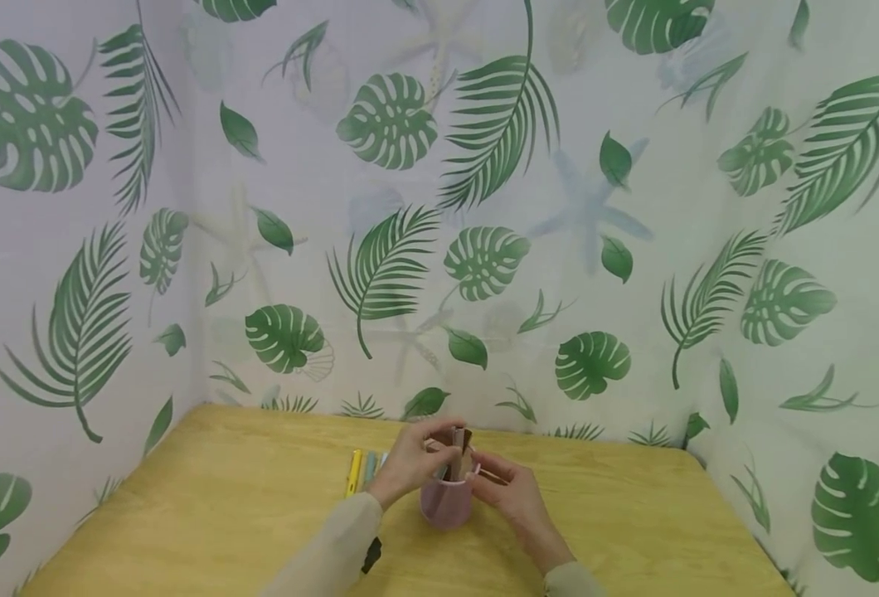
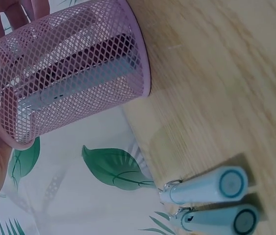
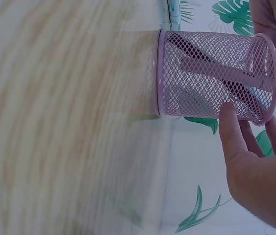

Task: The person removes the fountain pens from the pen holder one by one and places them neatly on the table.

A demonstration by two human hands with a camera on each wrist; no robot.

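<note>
A pink mesh pen holder (image 1: 445, 504) stands upright on the table, with several slim items inside. Through its mesh show a dark stick (image 2: 79, 63) and a pale blue one (image 2: 84, 81); a flat pinkish strip (image 3: 221, 71) slants across. At the holder's mouth, my left hand (image 1: 410, 460) pinches a slim pen-like stick between thumb and fingers; its exact kind is unclear. From the right, my right hand (image 1: 514, 502) holds the holder near its rim, a fingertip on the mesh and other fingers on the far side.
Left of the holder, a yellow pen (image 1: 353, 473) and a teal pen (image 1: 370, 466) lie side by side, partly behind my left arm. Close up, two pale blue pens (image 2: 209, 185) with clips appear. Leaf-printed curtain (image 1: 484, 332) encloses the wooden table (image 1: 260, 497).
</note>
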